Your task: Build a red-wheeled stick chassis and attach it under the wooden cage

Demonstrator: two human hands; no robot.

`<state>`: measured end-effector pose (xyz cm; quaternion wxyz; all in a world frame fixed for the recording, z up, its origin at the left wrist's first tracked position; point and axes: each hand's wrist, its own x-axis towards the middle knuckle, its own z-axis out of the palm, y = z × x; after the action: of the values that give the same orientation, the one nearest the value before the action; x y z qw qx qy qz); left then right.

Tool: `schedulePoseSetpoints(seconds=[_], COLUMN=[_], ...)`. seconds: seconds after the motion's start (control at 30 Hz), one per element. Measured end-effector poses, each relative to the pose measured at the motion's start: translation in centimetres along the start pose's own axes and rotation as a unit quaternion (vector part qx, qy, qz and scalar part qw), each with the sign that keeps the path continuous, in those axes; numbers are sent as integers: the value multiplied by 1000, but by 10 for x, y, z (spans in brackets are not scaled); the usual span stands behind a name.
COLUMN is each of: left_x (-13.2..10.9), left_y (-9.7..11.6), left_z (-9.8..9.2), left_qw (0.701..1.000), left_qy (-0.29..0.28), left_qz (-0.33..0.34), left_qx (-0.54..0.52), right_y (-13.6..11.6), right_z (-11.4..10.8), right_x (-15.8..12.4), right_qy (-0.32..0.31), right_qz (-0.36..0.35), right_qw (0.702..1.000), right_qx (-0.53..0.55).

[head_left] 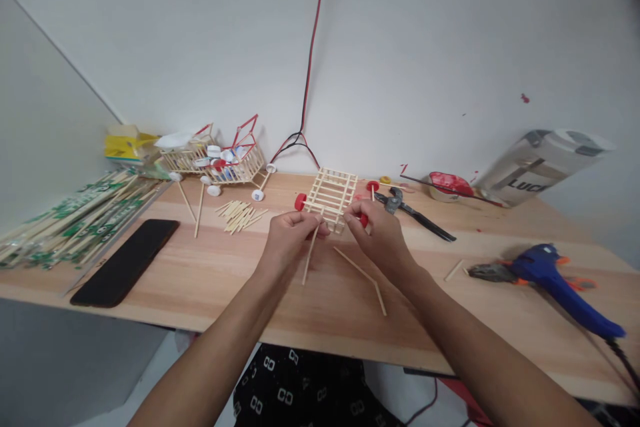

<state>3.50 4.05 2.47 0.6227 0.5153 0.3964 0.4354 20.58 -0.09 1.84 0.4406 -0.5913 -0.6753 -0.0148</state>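
Observation:
A small basket-like frame of thin wooden sticks [334, 185] is between my two hands, with a red wheel [300, 202] at its left. My left hand [293, 233] is closed, thumb and fingers pinching the near left part of the frame. A thin stick [310, 257] slants down toward me from those fingertips; whether they grip it too is unclear. At the near right corner, my right hand [377, 230] has its fingers closed on the frame, partly covering a second red wheel [364, 219]. A bent stick [367, 275] lies on the table between my forearms.
Left: two stick carts [243, 163], short sticks [240, 215], a black phone [127, 263] and bagged sticks [95, 217]. Right: pliers [415, 213], a tub of red paint [450, 187], a blue glue gun [555, 287] and a tilted bag [535, 170]. A red-black cable [310, 73] hangs behind.

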Motion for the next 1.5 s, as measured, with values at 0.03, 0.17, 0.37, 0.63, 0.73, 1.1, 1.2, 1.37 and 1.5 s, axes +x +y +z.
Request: schedulePoseSetpoints(seconds=[0.03,0.17,0.37,0.63,0.73,1.1,1.2,1.37,1.5], left_x=[0,-1,-1,-1,-1,0,-1,0,1], left_y=[0,1,1,0,-1,-3,-1,-2,-4], left_z=[0,1,0,0,-1,-1,0,-1,-2], left_qw=[1000,1000,1000,1000,1000,1000,1000,1000,1000], left_qy=[0,0,-4,-2,-1,-2,2,0,-3], left_qz=[0,1,2,1,2,-5,-5,0,2], left_qx=[2,6,-5,-3,0,-6,-5,1,1], right_y=[0,0,-1,-2,-2,-1,-2,-2,-3], right_z=[0,0,-1,-1,-1,-1,-1,-1,-1], right_x=[0,0,0,0,1,0,0,0,0], right_qy=[0,0,-6,-10,-9,-11,-11,-14,-12], right_qz=[-1,-3,0,10,8,3,4,7,10], right_qw=[1000,1000,1000,1000,1000,1000,1000,1000,1000], right_qx=[0,0,5,12,17,17,16,14,19])
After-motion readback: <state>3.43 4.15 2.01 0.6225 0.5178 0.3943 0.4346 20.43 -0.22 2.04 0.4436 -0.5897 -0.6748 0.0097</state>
